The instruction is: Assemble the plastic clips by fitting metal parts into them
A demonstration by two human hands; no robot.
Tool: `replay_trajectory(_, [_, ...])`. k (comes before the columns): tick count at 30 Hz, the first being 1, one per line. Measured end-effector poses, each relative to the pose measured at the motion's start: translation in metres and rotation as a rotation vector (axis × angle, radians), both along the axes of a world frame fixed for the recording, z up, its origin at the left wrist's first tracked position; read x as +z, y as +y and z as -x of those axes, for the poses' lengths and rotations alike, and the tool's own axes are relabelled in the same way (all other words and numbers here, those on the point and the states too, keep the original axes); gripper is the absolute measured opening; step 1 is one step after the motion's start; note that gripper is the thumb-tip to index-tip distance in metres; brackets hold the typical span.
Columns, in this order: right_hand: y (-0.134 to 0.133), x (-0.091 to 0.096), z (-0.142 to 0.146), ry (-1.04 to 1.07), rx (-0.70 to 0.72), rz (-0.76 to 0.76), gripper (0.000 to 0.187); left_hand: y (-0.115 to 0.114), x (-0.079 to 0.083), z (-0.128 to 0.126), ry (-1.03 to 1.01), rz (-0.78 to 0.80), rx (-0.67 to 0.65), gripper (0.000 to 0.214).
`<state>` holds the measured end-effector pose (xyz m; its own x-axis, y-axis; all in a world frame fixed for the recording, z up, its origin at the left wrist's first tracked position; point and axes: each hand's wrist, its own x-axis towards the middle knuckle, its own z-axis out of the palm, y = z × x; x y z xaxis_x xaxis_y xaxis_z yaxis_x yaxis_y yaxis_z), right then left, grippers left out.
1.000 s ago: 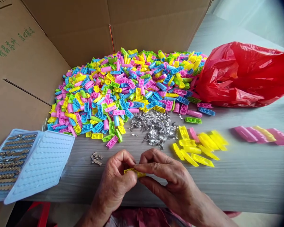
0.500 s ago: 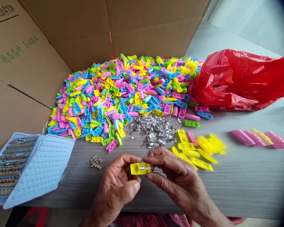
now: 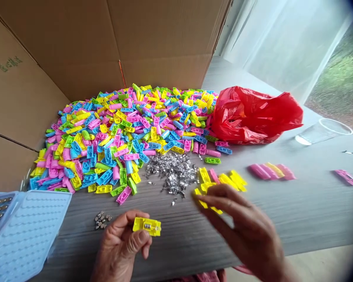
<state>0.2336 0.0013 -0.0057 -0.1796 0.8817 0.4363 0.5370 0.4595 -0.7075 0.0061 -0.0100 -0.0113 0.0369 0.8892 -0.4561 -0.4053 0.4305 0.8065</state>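
Between the thumb and fingers of my left hand is a yellow plastic half-shell, its hollow side up. Small silver button cells sit in a row in its middle compartment. My right hand, smeared by motion, reaches over a group of yellow plastic shells with its fingers stretched out. It partly covers the nearest ones, and whether it touches them I cannot tell. Left of my left hand lies a small cluster of loose button cells. Beyond both hands is a heap of small bent metal contacts.
A large pile of pink, blue, green and yellow shells lies against a cardboard box. At left is an open blue tray of cells. A red plastic bag, a clear cup and a pink-and-yellow row of shells are on the right.
My right hand has let go of the yellow half-shell and moved right to the yellow shells. My left hand keeps the half-shell. The view has turned right, bringing the clear cup into sight.
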Motion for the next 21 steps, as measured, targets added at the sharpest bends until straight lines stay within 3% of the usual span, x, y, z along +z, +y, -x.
replay_trajectory(3, [0.017, 0.005, -0.023, -0.161, -0.07, 0.001, 0.02, 0.006, 0.004, 0.007, -0.029, -0.052, -0.044, 0.017])
replay_trajectory(8, [0.038, 0.008, -0.02, -0.343, 0.073, 0.084, 0.02, 0.011, 0.009, 0.016, -0.149, -0.126, -0.14, 0.017])
replay_trajectory(13, [0.047, 0.004, -0.007, -0.538, 0.172, 0.143, 0.027, 0.02, 0.006, 0.016, -0.238, -0.175, -0.097, 0.019])
replay_trajectory(21, [0.047, -0.005, 0.006, -0.599, 0.231, 0.165, 0.03, 0.019, -0.001, 0.015, -0.283, -0.126, 0.007, 0.027])
